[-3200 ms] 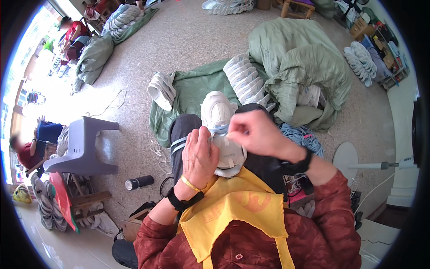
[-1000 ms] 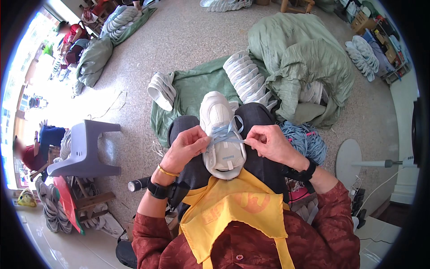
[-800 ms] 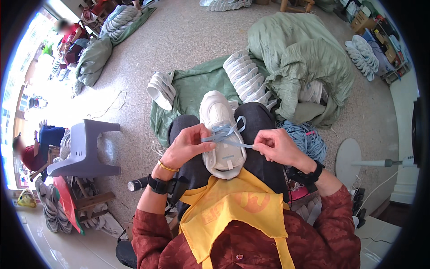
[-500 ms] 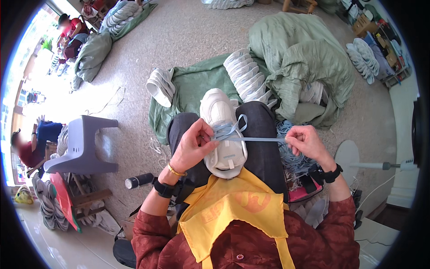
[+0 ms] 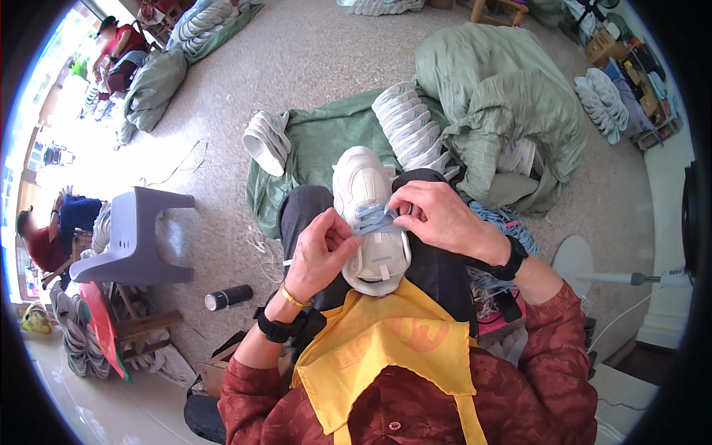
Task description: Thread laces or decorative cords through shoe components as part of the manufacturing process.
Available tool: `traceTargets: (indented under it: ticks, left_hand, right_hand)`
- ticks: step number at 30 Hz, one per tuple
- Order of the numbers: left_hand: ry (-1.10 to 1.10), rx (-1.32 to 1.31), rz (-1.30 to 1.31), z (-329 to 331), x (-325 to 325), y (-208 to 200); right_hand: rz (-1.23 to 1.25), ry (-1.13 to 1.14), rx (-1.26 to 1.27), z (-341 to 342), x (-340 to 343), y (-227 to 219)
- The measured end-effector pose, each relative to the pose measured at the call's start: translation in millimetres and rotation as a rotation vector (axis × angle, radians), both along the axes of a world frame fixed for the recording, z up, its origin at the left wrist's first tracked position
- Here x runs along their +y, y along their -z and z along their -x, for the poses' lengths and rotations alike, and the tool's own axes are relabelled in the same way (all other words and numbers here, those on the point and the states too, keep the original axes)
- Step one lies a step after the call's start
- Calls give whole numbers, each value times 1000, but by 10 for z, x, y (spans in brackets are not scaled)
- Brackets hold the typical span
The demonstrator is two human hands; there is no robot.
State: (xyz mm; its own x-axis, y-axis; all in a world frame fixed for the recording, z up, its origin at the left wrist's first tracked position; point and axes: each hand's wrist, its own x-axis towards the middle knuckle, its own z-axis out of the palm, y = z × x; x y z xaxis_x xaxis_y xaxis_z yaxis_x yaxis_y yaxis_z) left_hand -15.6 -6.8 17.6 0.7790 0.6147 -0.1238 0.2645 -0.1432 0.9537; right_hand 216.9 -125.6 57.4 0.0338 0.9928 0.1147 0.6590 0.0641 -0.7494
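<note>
A white sneaker [image 5: 359, 182] rests between my knees, toe pointing away from me. Light blue shoelace [image 5: 373, 221] crosses its tongue in several rows. My left hand [image 5: 320, 248] is closed at the left side of the lacing, finger and thumb pinched on the lace; a short pale blue end shows beside that wrist. Over the right eyelets, my right hand [image 5: 439, 221] pinches the lace close to the shoe. Its fingertips partly cover the upper right of the lacing.
A bundle of blue laces [image 5: 504, 226] lies by my right knee. Ahead, stacked white shoe uppers [image 5: 408, 126] lie on a green cloth [image 5: 326, 137] beside a large green sack [image 5: 512, 96]. A grey plastic chair [image 5: 137, 237] and a black bottle [image 5: 228, 297] are at left; two people sit farther off.
My right hand has come left from beyond my right knee to the shoe's eyelets. The stretched lace and the standing loop no longer show. My left hand has barely moved.
</note>
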Motion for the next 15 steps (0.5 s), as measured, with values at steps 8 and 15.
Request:
traceTargets:
  ticks: [8,15]
  left_hand:
    - [-9,-17,-3,-3,-11,30]
    - [-13,20,-25,-1,-27,-15]
  right_hand:
    - [-194,26,-93,15,57,84]
    - [2,-38,-7,-70,68,32]
